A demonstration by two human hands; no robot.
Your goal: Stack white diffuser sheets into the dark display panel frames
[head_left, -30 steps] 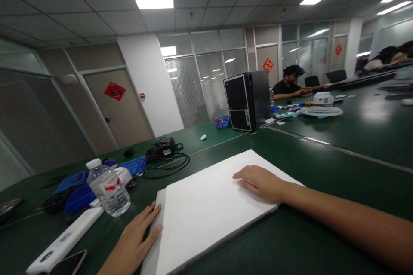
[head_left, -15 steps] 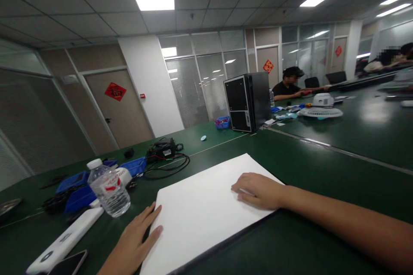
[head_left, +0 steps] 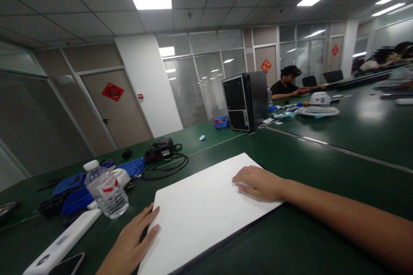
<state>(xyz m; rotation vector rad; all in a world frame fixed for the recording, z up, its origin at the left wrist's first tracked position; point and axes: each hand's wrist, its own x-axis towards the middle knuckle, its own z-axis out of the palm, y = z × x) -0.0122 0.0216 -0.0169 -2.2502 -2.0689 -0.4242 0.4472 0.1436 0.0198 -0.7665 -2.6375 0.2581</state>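
A large white sheet of paper (head_left: 196, 215) lies flat in front of me, with a dark edge showing beneath its near side. My left hand (head_left: 134, 238) rests at the sheet's left edge, thumb and fingers apart, fingertips touching the paper. Palm down on the right part of the sheet is my right hand (head_left: 260, 183), its fingers stretched out flat. Neither hand holds anything. Left of my left hand stand a clear water bottle (head_left: 108, 191) with a white cap and a long white device (head_left: 63, 242).
A phone (head_left: 67, 264) lies at lower left. Beyond the bottle are blue bins (head_left: 75, 200) and a black adapter with cables (head_left: 164, 150). A black computer tower (head_left: 245, 101) stands on the green table (head_left: 325, 172). Another person (head_left: 287, 84) sits at the far side, near a white fan (head_left: 318, 111).
My right hand has shifted slightly up along the paper. The whole view has moved a little, so things sit slightly further left. My left hand stays at the paper's edge.
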